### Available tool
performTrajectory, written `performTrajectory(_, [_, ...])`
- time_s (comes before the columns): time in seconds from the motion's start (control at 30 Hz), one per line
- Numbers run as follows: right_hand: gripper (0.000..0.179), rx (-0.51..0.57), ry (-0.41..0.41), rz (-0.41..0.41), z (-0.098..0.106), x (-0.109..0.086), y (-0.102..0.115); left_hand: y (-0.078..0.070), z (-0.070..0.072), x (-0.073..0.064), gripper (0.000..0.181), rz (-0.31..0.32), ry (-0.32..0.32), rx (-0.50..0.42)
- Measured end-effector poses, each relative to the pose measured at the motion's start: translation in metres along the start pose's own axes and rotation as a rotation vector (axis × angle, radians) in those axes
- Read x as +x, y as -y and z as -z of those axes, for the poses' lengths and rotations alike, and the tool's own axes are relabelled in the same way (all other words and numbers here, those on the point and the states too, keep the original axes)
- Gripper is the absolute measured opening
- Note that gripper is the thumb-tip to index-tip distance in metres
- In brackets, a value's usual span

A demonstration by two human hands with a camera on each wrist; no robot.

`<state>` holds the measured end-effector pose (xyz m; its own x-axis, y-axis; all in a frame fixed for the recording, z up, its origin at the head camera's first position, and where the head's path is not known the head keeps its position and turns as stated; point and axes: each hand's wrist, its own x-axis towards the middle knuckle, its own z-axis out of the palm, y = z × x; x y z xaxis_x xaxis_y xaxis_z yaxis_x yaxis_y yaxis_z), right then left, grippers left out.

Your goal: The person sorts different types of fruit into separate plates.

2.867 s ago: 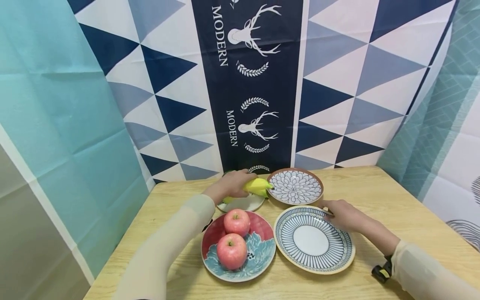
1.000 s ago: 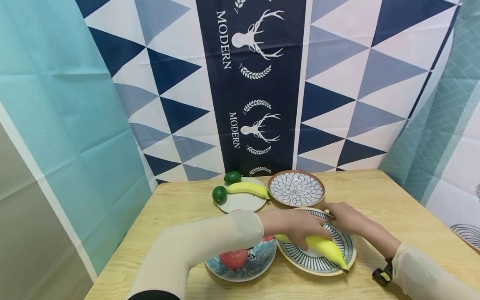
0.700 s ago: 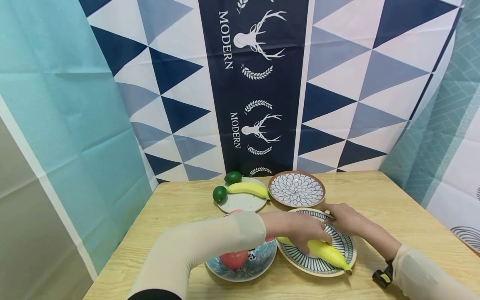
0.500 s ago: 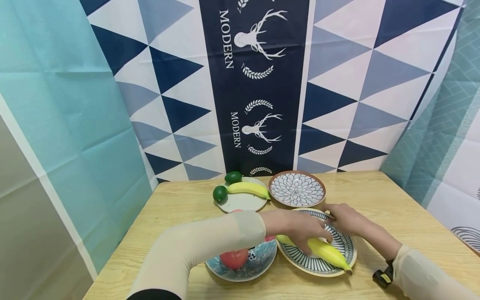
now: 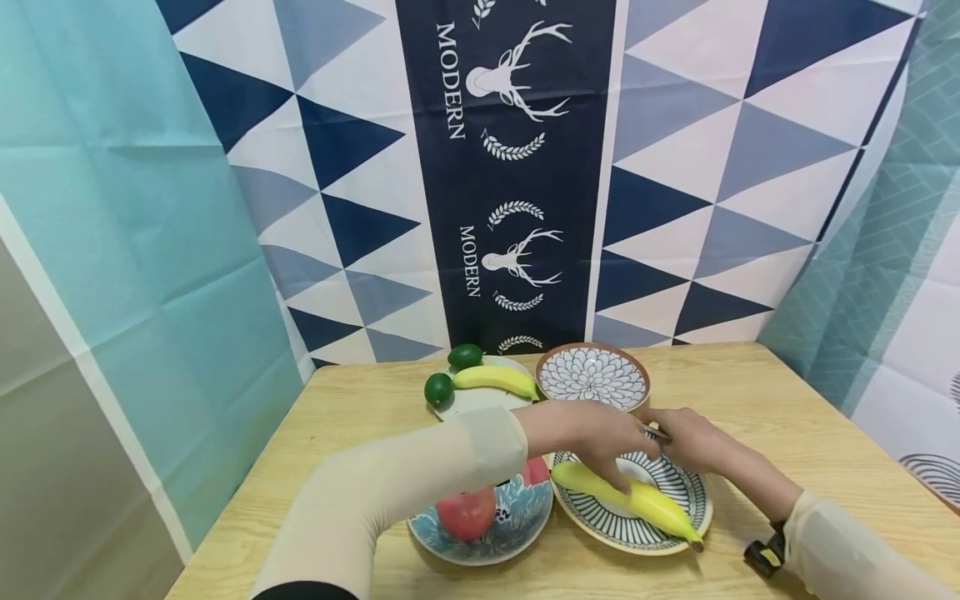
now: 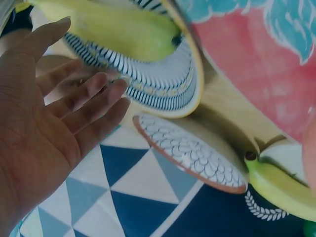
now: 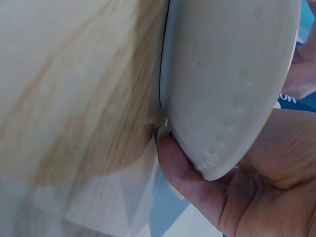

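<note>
A yellow banana (image 5: 652, 506) lies across the blue-striped plate (image 5: 603, 521), its stem end reaching over the front right rim. Just above it is my left hand (image 5: 600, 429), which holds nothing. In the left wrist view its fingers are spread and the palm (image 6: 42, 123) is bare, apart from the banana (image 6: 128, 32). My right hand (image 5: 693, 439) grips the back right rim of the striped plate. The right wrist view shows the plate's pale underside (image 7: 227, 74), with the right hand's thumb (image 7: 180, 165) under its edge.
To the left, a red-and-blue plate (image 5: 517, 533) holds an apple (image 5: 467, 514), partly behind my left sleeve. Behind stands a white plate (image 5: 480, 407) with another banana (image 5: 495, 381) and two dark green fruits (image 5: 438, 389). A brown-rimmed flower-patterned plate (image 5: 592, 375) sits at the back.
My left hand has carried the banana from the white plate to the striped one, let go of it and risen slightly. The right hand has stayed at the striped plate's rim.
</note>
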<state>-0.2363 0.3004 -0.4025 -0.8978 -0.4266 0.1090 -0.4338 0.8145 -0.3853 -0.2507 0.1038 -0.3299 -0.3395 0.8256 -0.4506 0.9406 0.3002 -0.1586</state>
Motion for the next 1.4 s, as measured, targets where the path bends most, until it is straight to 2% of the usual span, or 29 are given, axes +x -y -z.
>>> performTrajectory(0.13, [0.036, -0.012, -0.021, 0.019, -0.001, -0.002, -0.001, 0.01, 0.008, -0.004, 0.061, -0.004, -0.058, -0.046])
performTrajectory(0.3, [0.032, -0.028, -0.028, 0.014, -0.004, -0.005, -0.002, 0.027, 0.016, -0.01, 0.052, -0.004, -0.145, -0.124])
performTrajectory(0.37, [0.027, -0.021, -0.019, 0.003, -0.005, -0.005, -0.002, 0.036, 0.018, -0.012, 0.049, 0.005, -0.186, -0.129])
performTrajectory(0.47, [0.023, -0.021, -0.015, -0.014, -0.005, -0.005, -0.002, 0.052, 0.019, -0.017, 0.044, 0.061, -0.233, -0.089])
performTrajectory(0.57, [0.018, -0.035, -0.021, -0.013, -0.005, -0.005, -0.002, 0.069, 0.017, -0.024, 0.045, 0.151, -0.232, -0.064])
performTrajectory(0.7, [0.019, -0.053, -0.023, -0.007, -0.004, -0.002, -0.002, 0.094, 0.007, -0.039, 0.05, 0.255, -0.206, -0.093])
performTrajectory(0.97, [0.019, -0.034, 0.001, -0.039, -0.001, 0.001, -0.001, 0.134, -0.015, -0.063, 0.057, 0.409, -0.238, -0.175])
performTrajectory(1.2, [0.02, -0.045, 0.011, -0.046, 0.002, 0.004, 0.0, 0.153, -0.029, -0.072, 0.062, 0.487, -0.22, -0.157])
performTrajectory(1.4, [0.017, -0.03, 0.026, -0.061, -0.003, 0.004, -0.002, 0.167, -0.052, -0.071, 0.058, 0.494, -0.221, -0.17])
